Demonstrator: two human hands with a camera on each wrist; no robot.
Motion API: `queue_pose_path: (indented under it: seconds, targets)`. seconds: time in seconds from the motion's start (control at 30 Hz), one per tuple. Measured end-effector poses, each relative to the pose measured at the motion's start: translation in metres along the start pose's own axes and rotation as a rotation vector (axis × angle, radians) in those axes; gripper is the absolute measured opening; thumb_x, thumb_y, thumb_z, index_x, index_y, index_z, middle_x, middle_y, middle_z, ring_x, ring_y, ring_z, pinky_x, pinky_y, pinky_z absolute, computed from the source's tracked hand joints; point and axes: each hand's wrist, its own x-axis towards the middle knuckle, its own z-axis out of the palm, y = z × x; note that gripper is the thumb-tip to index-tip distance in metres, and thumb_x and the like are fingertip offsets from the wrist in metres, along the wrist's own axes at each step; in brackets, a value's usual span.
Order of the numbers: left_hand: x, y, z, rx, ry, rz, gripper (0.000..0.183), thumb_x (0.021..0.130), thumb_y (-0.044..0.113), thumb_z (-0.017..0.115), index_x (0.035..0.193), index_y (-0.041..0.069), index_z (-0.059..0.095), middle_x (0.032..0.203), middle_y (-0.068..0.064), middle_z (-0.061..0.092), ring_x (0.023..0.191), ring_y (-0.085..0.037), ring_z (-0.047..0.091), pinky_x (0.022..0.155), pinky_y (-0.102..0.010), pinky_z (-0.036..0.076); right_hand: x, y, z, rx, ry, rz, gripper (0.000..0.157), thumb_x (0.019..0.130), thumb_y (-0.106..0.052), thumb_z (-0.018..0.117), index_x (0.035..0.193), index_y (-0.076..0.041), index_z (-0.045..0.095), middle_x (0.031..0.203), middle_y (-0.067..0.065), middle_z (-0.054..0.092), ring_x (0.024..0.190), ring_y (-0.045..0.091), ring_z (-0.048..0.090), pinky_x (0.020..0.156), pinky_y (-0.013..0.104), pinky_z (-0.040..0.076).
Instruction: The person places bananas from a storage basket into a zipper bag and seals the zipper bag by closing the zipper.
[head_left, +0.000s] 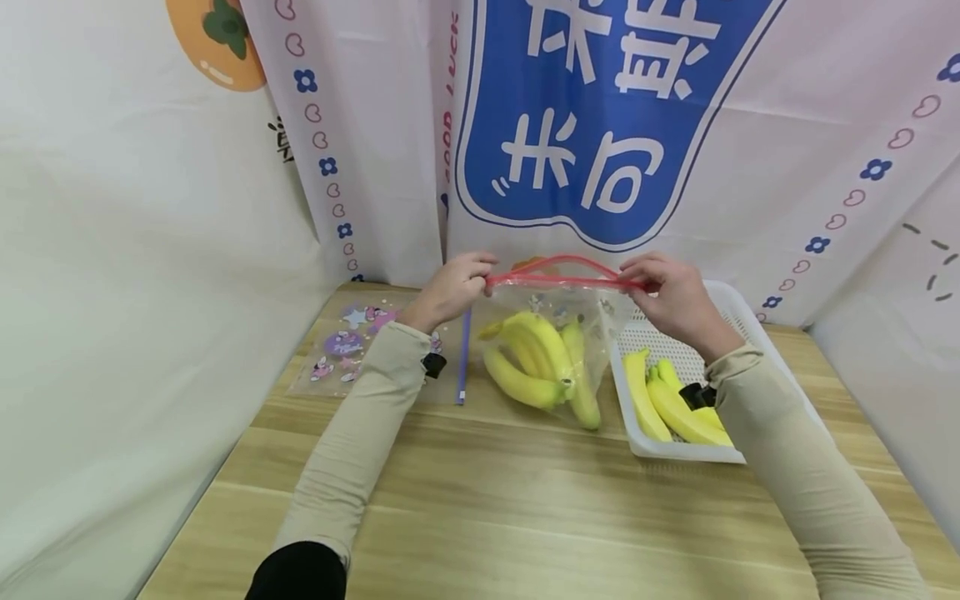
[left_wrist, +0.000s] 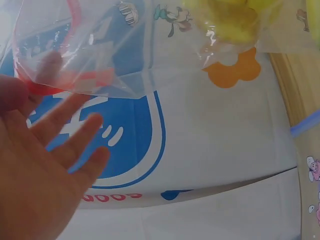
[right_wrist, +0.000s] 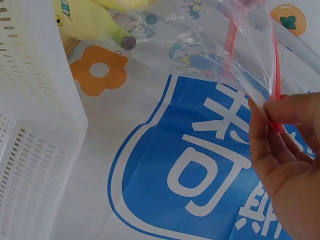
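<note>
Head view: on the wooden desk (head_left: 480, 500), a clear zip bag (head_left: 558, 333) of bananas (head_left: 536, 358) hangs mouth-up, red zip strip (head_left: 562, 279) running left–right. Left hand (head_left: 450, 287) and right hand (head_left: 671, 296) each pinch a strip end. Film likely soft, slippery; load bottom-heavy. White basket (head_left: 738, 321) beside.

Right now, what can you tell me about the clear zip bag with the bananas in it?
The clear zip bag is thin see-through plastic printed with small cartoon figures, with a red zip strip along its mouth. It is held up above the wooden table, its mouth stretched between the left hand and the right hand, each pinching one end of the red strip. The mouth gapes open. A bunch of yellow bananas weighs down its lower part, which rests on the table beside the white basket.
</note>
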Motion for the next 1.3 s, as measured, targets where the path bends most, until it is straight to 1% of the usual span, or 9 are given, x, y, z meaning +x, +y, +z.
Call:
queue_pose_path:
  seconds: [0.1, 0.23, 0.37, 0.53, 0.67, 0.93, 1.13, 1.23, 1.3]
  targets:
    - [-0.003, 0.000, 0.000, -0.053, -0.021, 0.021, 0.021, 0.077, 0.005, 0.042, 0.069, 0.006, 0.061, 0.109, 0.000, 0.055, 0.104, -0.017, 0.046, 0.082, -0.033, 0.038, 0.001, 0.003, 0.001, -0.016, -0.005, 0.032, 0.016, 0.075, 0.004, 0.063, 0.089, -0.004, 0.066, 0.089, 0.006, 0.060, 0.067, 0.013, 0.058, 0.057, 0.023, 0.048]
    - [-0.006, -0.001, 0.001, -0.077, -0.011, 0.055, 0.015, 0.075, 0.000, 0.045, 0.077, 0.008, 0.058, 0.095, 0.001, 0.056, 0.081, -0.014, 0.049, 0.067, -0.030, 0.040, 0.000, 0.007, 0.000, -0.026, -0.053, 0.170, 0.017, 0.080, -0.002, 0.061, 0.096, -0.005, 0.063, 0.082, 0.008, 0.061, 0.062, 0.016, 0.055, 0.051, 0.030, 0.046]
    - [-0.008, 0.000, 0.000, -0.106, -0.028, 0.068, 0.020, 0.077, -0.002, 0.050, 0.090, 0.012, 0.055, 0.090, 0.002, 0.055, 0.076, -0.012, 0.049, 0.066, -0.030, 0.042, 0.000, 0.012, -0.002, -0.013, -0.093, 0.291, 0.015, 0.083, -0.009, 0.059, 0.098, -0.007, 0.062, 0.079, 0.006, 0.062, 0.063, 0.016, 0.054, 0.050, 0.029, 0.044]
    - [-0.010, 0.003, -0.001, -0.123, -0.075, 0.106, 0.022, 0.082, -0.001, 0.052, 0.103, 0.005, 0.056, 0.093, -0.005, 0.056, 0.084, -0.013, 0.050, 0.076, -0.028, 0.043, 0.000, 0.016, -0.004, 0.011, -0.085, 0.313, 0.013, 0.084, -0.012, 0.058, 0.096, -0.008, 0.061, 0.082, 0.005, 0.062, 0.068, 0.017, 0.056, 0.055, 0.029, 0.046]
    - [-0.014, 0.001, -0.003, -0.018, -0.019, 0.118, 0.023, 0.084, 0.001, 0.050, 0.106, 0.002, 0.058, 0.095, -0.006, 0.056, 0.084, -0.015, 0.048, 0.073, -0.025, 0.042, 0.000, 0.020, -0.004, 0.017, -0.053, 0.318, 0.013, 0.084, -0.011, 0.059, 0.096, -0.007, 0.060, 0.083, 0.007, 0.062, 0.071, 0.020, 0.056, 0.060, 0.032, 0.047]
    - [-0.025, 0.001, -0.011, 0.184, 0.128, 0.088, 0.032, 0.078, 0.006, 0.050, 0.108, 0.008, 0.059, 0.095, 0.000, 0.055, 0.082, -0.014, 0.043, 0.071, -0.028, 0.036, -0.001, 0.025, -0.004, 0.015, -0.038, 0.356, 0.011, 0.083, -0.011, 0.060, 0.094, -0.007, 0.059, 0.084, 0.007, 0.062, 0.074, 0.019, 0.055, 0.060, 0.030, 0.045]
    - [-0.032, 0.006, -0.011, 0.357, 0.203, 0.075, 0.018, 0.078, 0.013, 0.049, 0.087, 0.013, 0.065, 0.084, 0.003, 0.052, 0.077, -0.016, 0.042, 0.066, -0.032, 0.034, 0.000, 0.024, -0.004, 0.006, -0.050, 0.355, 0.010, 0.084, -0.011, 0.057, 0.094, -0.007, 0.058, 0.085, 0.007, 0.061, 0.076, 0.020, 0.055, 0.062, 0.034, 0.045]
    - [-0.035, 0.009, -0.008, 0.248, 0.218, 0.059, 0.016, 0.081, 0.012, 0.048, 0.083, 0.009, 0.064, 0.083, 0.000, 0.051, 0.076, -0.016, 0.046, 0.067, -0.030, 0.039, 0.002, 0.024, -0.004, 0.010, -0.053, 0.379, 0.011, 0.085, -0.011, 0.056, 0.095, -0.007, 0.058, 0.087, 0.007, 0.059, 0.079, 0.021, 0.053, 0.063, 0.035, 0.044]
    - [-0.036, 0.008, -0.004, 0.136, 0.191, 0.024, 0.014, 0.085, 0.013, 0.047, 0.085, 0.009, 0.060, 0.084, 0.000, 0.052, 0.076, -0.014, 0.049, 0.068, -0.026, 0.042, 0.003, 0.024, -0.005, 0.011, -0.052, 0.395, 0.012, 0.086, -0.012, 0.055, 0.096, -0.006, 0.057, 0.088, 0.008, 0.059, 0.081, 0.022, 0.052, 0.064, 0.035, 0.043]
